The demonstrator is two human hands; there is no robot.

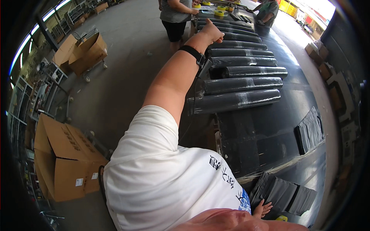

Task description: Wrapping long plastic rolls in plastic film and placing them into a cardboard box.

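Observation:
My left arm reaches far forward along the table, a dark band on its wrist. My left hand (213, 31) is over the near-left ends of the farther black plastic rolls (243, 52), thumb raised and fingers partly stretched; nothing shows in it. Whether it touches a roll, I cannot tell. Several of these shiny wrapped rolls lie side by side in a row, the nearest roll (237, 102) being the closest to me. At the lower right, my right hand (262, 210) rests with fingers apart against a stack of flat black plastic bags (279, 192).
Another folded black bundle (309, 131) lies by the table's right edge. Yellow tape rolls (219, 13) sit at the far end, where a person in a striped top (177, 11) and another person (267, 13) stand. Cardboard boxes (83, 161) are on the left.

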